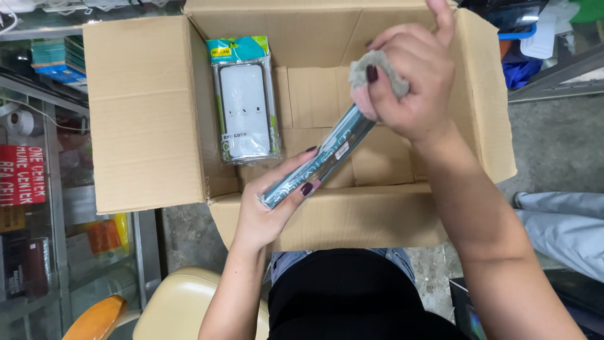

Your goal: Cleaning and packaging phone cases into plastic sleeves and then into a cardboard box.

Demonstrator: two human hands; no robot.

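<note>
A flat teal package (321, 158) in clear wrap, seen edge-on, slants over an open cardboard box (145, 113). My left hand (270, 201) grips its lower end, fingers curled over the edge. My right hand (409, 79) presses a small grey cloth (377, 68) against the package's upper end. Inside the box a second package (244, 104) leans against the left wall; it has a teal and green header and a white item under clear plastic.
A glass display shelf (44, 208) with small goods and a red sign stands to the left. A cream chair seat (182, 302) lies below the box. Grey concrete floor and another person's leg in light jeans (560, 226) are at the right.
</note>
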